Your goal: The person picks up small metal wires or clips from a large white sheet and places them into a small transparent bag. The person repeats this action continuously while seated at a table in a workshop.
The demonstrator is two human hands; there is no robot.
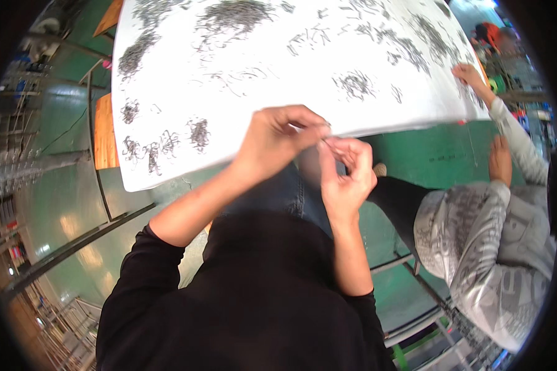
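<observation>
My left hand [278, 137] and my right hand [349, 179] meet at the fingertips, just off the near edge of a white-covered table [278, 96]. Thumb and fingers of each are pinched together. Between them is a tiny dark thing, too small to make out. Spread over the white top lie many small, thin, dark curved pieces, loose and in heaps. The largest heap [235, 18] is at the far side, a smaller cluster [354, 85] lies beyond my right hand, and a little pile [198, 134] sits to the left of my left hand.
At the right sits a co-worker in a grey patterned top [476, 241], one hand [469, 75] at the table's right edge. Wooden boards [105, 131] stand along the left side. A metal rail [80, 247] crosses the green floor [56, 216]. Racks [12, 167] line the far left.
</observation>
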